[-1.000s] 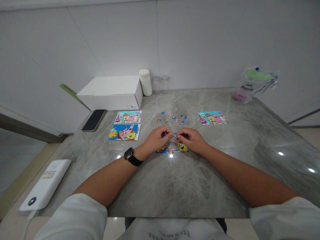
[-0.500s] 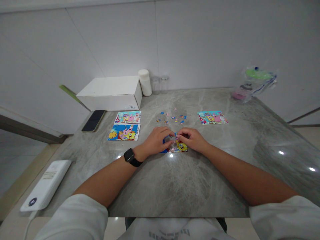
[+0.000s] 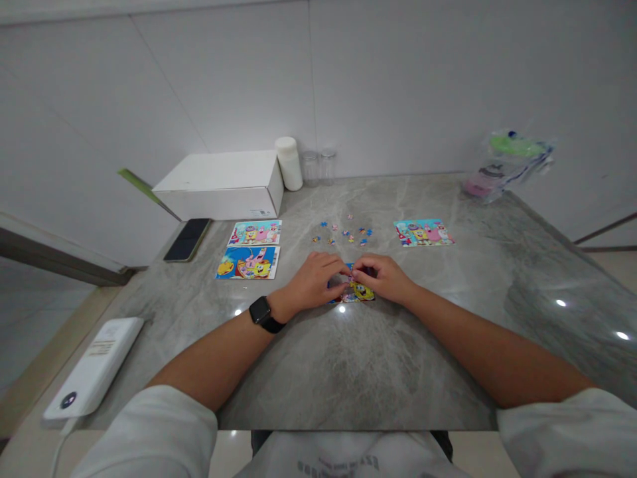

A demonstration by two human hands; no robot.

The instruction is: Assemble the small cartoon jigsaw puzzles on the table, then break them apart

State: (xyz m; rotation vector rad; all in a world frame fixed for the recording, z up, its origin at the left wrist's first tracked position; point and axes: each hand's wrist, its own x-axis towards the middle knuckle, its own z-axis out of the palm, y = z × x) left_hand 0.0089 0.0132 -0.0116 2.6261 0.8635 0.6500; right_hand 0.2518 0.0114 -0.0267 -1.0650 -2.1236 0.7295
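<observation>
A small, partly assembled cartoon jigsaw puzzle [image 3: 363, 291] lies on the table between my hands, its left part covered by my fingers. My left hand [image 3: 318, 280], a black watch on its wrist, rests over the puzzle's left side with thumb and forefinger apart. At the upper right of the puzzle, my right hand [image 3: 379, 276] has thumb and forefinger pinched on a puzzle piece, mostly hidden by the fingertips. Several loose puzzle pieces [image 3: 346, 233] are scattered just beyond both hands.
Two cartoon cards, an upper card [image 3: 255, 232] and a lower card [image 3: 247, 263], lie left; a third card [image 3: 424, 233] lies right. Around them are a phone [image 3: 188, 240], white box [image 3: 219, 182], white bottle [image 3: 289, 164], clear glasses [image 3: 319, 167], plastic bag [image 3: 507, 166] and white power bank [image 3: 94, 368].
My left hand has shifted very slightly to the right over the puzzle. The right hand keeps its pinch at nearly the same spot, and the loose pieces lie as before.
</observation>
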